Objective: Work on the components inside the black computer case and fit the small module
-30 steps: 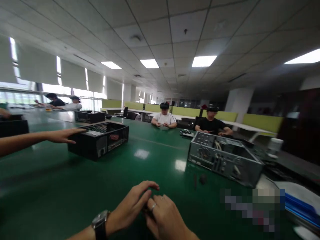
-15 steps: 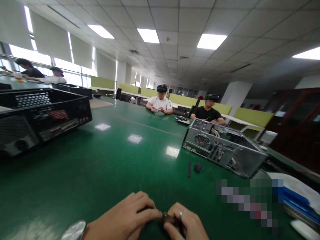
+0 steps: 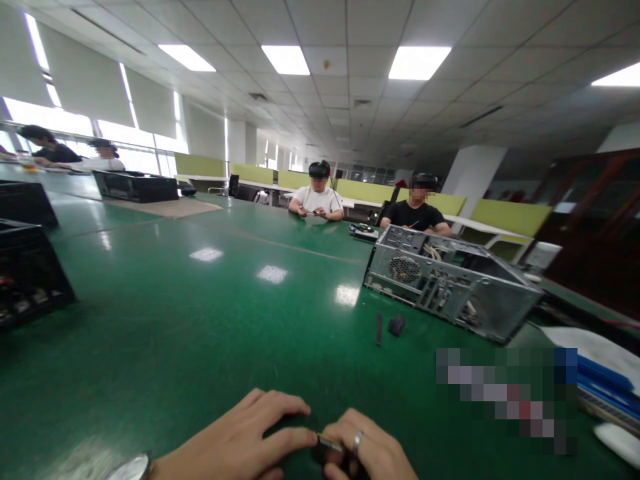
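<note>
At 10 o'clock from the person's hands, a large black case (image 3: 33, 280) has shifted to the left edge of view within the last 0.5 s; only its end shows, with another dark case (image 3: 25, 203) beyond it. The left hand (image 3: 245, 433) lies over the green surface (image 3: 200, 333), index finger and thumb spread wide, its thumb tip meeting the end of a small dark piece (image 3: 329, 445). That piece sits between the 2 hands, pinched in the narrow grip of the right hand (image 3: 370, 447), and more of it is exposed than 0.5 s ago. The black case's move seems not to bear on this handwork. At 1 o'clock, a dark strip (image 3: 379, 329) and a lump (image 3: 397, 325) lie unchanged, side by side, before a silver case (image 3: 500, 303).
</note>
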A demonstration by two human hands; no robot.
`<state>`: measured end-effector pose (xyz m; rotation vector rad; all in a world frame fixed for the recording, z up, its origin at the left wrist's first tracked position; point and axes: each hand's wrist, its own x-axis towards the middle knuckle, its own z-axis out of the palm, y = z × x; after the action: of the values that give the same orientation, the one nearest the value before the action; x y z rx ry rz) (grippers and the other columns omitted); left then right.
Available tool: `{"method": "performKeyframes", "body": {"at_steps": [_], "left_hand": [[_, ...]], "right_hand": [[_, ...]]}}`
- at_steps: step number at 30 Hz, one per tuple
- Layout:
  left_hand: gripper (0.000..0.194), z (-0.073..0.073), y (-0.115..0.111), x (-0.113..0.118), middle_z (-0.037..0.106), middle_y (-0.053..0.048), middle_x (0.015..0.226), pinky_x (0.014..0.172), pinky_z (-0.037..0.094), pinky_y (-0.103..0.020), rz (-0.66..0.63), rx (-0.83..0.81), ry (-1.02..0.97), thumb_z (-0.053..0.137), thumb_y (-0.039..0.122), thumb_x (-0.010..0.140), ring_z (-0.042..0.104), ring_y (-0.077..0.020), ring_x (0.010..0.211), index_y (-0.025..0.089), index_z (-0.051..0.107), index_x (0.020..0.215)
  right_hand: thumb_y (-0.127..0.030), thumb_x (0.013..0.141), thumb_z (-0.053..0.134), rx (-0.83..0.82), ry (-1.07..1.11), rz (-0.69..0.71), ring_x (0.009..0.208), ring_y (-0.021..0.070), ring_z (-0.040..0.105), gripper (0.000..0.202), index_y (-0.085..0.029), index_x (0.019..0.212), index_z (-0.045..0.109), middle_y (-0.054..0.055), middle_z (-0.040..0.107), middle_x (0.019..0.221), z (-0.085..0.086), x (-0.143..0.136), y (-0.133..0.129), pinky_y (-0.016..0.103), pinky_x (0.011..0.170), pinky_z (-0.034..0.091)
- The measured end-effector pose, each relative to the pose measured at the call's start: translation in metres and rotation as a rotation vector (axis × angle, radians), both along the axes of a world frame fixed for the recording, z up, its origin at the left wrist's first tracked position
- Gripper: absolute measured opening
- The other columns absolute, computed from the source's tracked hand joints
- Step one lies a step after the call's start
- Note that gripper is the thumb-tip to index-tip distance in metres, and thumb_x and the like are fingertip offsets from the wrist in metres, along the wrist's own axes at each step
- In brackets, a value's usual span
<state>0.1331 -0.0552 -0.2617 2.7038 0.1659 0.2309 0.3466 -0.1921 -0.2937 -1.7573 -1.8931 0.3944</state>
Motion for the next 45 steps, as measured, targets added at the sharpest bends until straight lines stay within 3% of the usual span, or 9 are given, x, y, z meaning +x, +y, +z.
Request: {"method": "performKeyframes", "body": {"at_steps": [5,11,20,34,45], "left_hand": [[0.065,0.007,-0.002,-0.002,0.059,-0.001,0.138,0.113,0.041,-0.048,0.004,-0.101,0.051,0.071,0.012,0.084,0.055,-0.0266,0.126,0.037,0.048,0.140],[0.065,0.010,-0.002,-0.005,0.057,-0.005,0.141,0.114,0.039,-0.051,-0.006,-0.097,0.044,0.064,0.012,0.086,0.052,-0.0281,0.129,0.031,0.042,0.144],[0.066,0.007,0.001,-0.011,0.051,-0.004,0.147,0.115,0.038,-0.051,-0.088,-0.051,0.020,0.057,0.013,0.091,0.049,-0.0259,0.134,0.034,0.030,0.148],[0.073,0.010,-0.001,-0.012,0.052,0.000,0.144,0.111,0.044,-0.040,-0.131,-0.036,-0.037,0.053,0.005,0.089,0.050,-0.0213,0.130,0.039,0.029,0.149],[0.075,0.009,-0.002,-0.011,0.052,-0.001,0.144,0.113,0.043,-0.039,-0.128,-0.065,-0.057,0.052,0.001,0.086,0.050,-0.0212,0.130,0.036,0.032,0.149]], "right_hand": [[-0.010,0.075,0.061,-0.071,0.076,-0.061,0.069,0.0152,0.060,0.021,-0.018,0.092,0.071,0.003,0.065,0.081,0.011,-0.002,-0.001,0.024,0.065,0.045],[-0.015,0.074,0.062,-0.118,0.235,-0.094,0.066,0.0136,0.056,0.017,-0.019,0.087,0.072,0.000,0.063,0.076,0.017,-0.002,-0.003,0.024,0.062,0.040],[-0.031,0.079,0.062,-0.085,0.406,-0.081,0.065,0.0148,0.052,0.015,-0.018,0.083,0.069,0.000,0.059,0.071,0.023,-0.008,-0.007,0.026,0.061,0.038],[-0.027,0.083,0.065,0.018,0.413,-0.062,0.067,0.0134,0.054,0.009,-0.019,0.085,0.069,-0.001,0.058,0.073,0.024,-0.010,-0.011,0.026,0.062,0.038],[-0.026,0.087,0.060,0.076,0.314,-0.041,0.067,0.0140,0.055,0.012,-0.018,0.088,0.069,0.000,0.058,0.074,0.025,-0.010,-0.015,0.027,0.063,0.040]]}}
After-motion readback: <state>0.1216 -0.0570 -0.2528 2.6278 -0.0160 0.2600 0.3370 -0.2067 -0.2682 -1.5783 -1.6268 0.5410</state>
